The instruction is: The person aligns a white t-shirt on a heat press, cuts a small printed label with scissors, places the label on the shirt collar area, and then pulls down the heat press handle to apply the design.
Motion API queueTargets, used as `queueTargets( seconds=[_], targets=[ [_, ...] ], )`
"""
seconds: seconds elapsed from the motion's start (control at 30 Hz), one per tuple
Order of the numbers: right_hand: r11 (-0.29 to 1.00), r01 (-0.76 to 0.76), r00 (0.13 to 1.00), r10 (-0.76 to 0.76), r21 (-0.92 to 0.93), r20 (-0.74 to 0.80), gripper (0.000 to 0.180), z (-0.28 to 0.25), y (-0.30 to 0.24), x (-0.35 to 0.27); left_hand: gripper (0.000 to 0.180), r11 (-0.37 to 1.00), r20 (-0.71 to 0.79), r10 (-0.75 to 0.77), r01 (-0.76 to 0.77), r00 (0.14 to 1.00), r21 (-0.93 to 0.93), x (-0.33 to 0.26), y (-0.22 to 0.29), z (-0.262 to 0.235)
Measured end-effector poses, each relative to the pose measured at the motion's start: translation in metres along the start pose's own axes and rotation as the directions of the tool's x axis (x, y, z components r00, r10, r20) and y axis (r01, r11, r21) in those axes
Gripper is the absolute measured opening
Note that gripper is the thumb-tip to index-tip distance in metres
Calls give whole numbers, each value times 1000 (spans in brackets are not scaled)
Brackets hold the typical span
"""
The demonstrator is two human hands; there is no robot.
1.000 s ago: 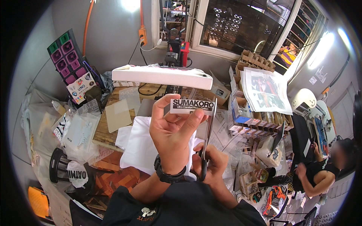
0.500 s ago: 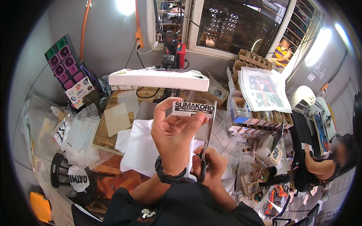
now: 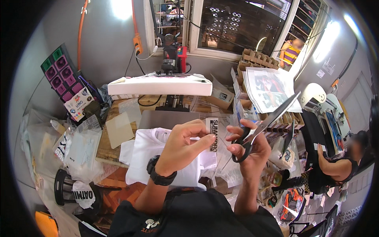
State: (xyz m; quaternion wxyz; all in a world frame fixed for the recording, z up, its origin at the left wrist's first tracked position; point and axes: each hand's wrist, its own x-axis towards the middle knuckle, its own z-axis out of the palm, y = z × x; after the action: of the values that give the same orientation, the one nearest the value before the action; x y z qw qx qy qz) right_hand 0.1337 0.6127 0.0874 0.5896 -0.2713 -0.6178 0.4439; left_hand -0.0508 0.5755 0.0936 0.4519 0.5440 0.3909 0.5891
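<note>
My left hand (image 3: 185, 144), with a black watch on its wrist, pinches a small whitish label (image 3: 212, 128) with bold black print. The label is turned upright on its end. In my right hand (image 3: 256, 156) is a pair of scissors (image 3: 278, 112), its black handles around my fingers. The long blades point up and to the right, away from the label, and some of my right fingers are stretched toward it. Below my left hand a white T-shirt (image 3: 148, 158) lies over the lower plate (image 3: 164, 118) of a heat press.
The press's white upper plate (image 3: 160, 85) juts out beyond my hands. Translucent sheets (image 3: 119, 130) rest on the wooden table at left. Boxes with printed sheets (image 3: 270, 89) stand at right. A co-worker (image 3: 335, 166) sits at far right, and another person (image 3: 291, 53) is outside the window.
The scissors have swung away from the label to the right, blades now tilted outward. My left hand has turned the label from lying level to upright. My hands have moved apart.
</note>
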Motion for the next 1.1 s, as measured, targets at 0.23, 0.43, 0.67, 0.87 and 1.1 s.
queueTargets(
  seconds=[0.23,0.43,0.67,0.87,1.1],
  targets=[
    [967,-246,948,255,-73,188,45,10,-24,17,15,950,326,-21,-84,945,302,-8,21,-29],
    [958,-282,957,278,46,87,40,23,-21,15,12,954,163,33,-80,986,290,-4,28,-41],
    [976,-175,984,177,131,-4,38,42,-13,22,12,951,271,-12,-73,962,302,-4,26,-41],
    [978,-150,986,158,146,-43,38,38,-9,19,18,989,31,109,-111,994,95,-4,28,-38],
    [975,100,943,-28,201,-332,41,55,-3,16,21,939,-270,129,-205,954,-276,-6,-10,24]
  ],
)
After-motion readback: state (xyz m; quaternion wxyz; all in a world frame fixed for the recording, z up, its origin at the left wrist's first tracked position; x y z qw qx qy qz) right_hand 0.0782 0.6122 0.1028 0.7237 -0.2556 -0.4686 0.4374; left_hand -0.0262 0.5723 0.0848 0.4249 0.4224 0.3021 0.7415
